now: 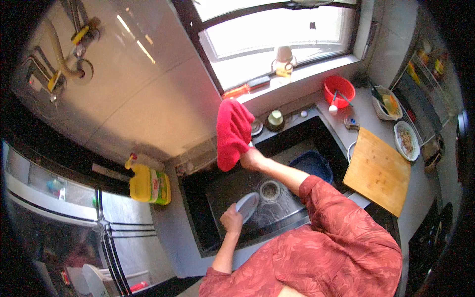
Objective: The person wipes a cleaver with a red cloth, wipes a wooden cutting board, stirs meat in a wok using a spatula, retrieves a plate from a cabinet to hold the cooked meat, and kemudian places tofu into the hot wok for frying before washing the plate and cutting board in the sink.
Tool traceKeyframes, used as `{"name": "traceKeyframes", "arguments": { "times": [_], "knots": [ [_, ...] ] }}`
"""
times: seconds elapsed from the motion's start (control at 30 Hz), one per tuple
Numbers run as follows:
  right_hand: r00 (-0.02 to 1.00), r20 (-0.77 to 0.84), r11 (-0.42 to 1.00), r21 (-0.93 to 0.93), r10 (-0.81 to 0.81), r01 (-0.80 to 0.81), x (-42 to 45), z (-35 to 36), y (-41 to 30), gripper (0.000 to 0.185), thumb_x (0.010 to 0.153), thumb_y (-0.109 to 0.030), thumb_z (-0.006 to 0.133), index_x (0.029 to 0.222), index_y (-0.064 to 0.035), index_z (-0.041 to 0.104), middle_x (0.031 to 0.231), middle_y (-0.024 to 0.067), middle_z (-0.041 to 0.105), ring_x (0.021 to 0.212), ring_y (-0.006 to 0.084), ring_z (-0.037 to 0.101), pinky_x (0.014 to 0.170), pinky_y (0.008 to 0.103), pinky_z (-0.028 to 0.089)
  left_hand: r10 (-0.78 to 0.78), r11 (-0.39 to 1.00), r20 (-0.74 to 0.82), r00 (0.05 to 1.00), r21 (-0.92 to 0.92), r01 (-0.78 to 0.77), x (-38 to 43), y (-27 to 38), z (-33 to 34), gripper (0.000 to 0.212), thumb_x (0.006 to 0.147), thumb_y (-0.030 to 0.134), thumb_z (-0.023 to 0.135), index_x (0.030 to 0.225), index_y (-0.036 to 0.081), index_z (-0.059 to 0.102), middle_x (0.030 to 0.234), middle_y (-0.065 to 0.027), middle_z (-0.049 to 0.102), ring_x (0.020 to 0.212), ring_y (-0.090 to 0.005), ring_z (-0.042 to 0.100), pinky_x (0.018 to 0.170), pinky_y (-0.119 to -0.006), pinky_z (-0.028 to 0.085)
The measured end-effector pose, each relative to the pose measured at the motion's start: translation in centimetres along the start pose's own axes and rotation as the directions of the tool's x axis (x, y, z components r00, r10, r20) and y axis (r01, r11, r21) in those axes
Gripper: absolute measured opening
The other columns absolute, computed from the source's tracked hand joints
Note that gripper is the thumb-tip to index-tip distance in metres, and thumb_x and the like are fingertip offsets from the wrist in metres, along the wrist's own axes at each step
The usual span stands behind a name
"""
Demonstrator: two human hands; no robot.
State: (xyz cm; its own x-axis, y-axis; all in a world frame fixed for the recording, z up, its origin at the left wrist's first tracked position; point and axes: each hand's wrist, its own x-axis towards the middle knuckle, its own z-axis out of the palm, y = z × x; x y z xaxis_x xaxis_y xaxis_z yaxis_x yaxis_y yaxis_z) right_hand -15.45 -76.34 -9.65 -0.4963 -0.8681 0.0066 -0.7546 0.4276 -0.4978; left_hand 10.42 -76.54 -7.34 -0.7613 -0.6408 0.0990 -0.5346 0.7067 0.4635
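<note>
My left hand (232, 219) grips the rim of a white plate (248, 208), which is tilted over the basin of a dark sink (230, 189). My right hand (253, 159) reaches across the sink to a red cloth (232, 130) at its far edge. The cloth hides the fingers, so whether they grip it or something behind it cannot be told. Between the plate and my right forearm lies the round drain strainer (270, 191), with the basin floor wet around it. A blue plastic basin (313, 165) sits in the sink, partly behind my forearm.
Left of the sink stands a yellow detergent jug (150, 185) with a pump. On the right are a wooden cutting board (378, 170), a red bowl (338, 91) with utensils, a white basket (386, 104) and a white dish (406, 140) of food. A bottle (284, 63) stands on the windowsill.
</note>
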Motion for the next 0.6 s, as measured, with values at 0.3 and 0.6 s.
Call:
{"name": "traceKeyframes", "arguments": {
  "times": [0.3,0.6],
  "knots": [
    [0.978,0.17,0.76,0.65,-0.123,-0.017,-13.4,-2.8,-4.2,0.038,0.066,-0.012,0.058,0.103,-0.0041,0.058,0.1,0.0102,0.061,0.092,0.0215,0.057,0.082,0.0318,0.043,0.292,0.927,-0.376,0.879,-0.116,-0.358,1.1,3.9,-3.5,0.025,0.063,0.0,0.045,0.081,0.006,0.062,0.067,-0.0154,0.059,0.061,-0.0306,0.059,0.054,-0.038,0.046],
    [0.987,0.16,-0.091,0.983,0.026,-0.158,-17.0,-4.1,-3.2,0.013,0.079,-0.013,0.061,0.088,-0.0041,0.06,0.083,0.0051,0.059,0.078,0.0166,0.059,0.071,0.0347,0.051,0.261,0.788,-0.608,0.75,-0.315,-0.529,1.5,9.4,-9.1,0.025,0.063,-0.007,0.049,0.085,-0.003,0.06,0.075,-0.0161,0.062,0.066,-0.0282,0.061,0.062,-0.032,0.048]
  ]
}}
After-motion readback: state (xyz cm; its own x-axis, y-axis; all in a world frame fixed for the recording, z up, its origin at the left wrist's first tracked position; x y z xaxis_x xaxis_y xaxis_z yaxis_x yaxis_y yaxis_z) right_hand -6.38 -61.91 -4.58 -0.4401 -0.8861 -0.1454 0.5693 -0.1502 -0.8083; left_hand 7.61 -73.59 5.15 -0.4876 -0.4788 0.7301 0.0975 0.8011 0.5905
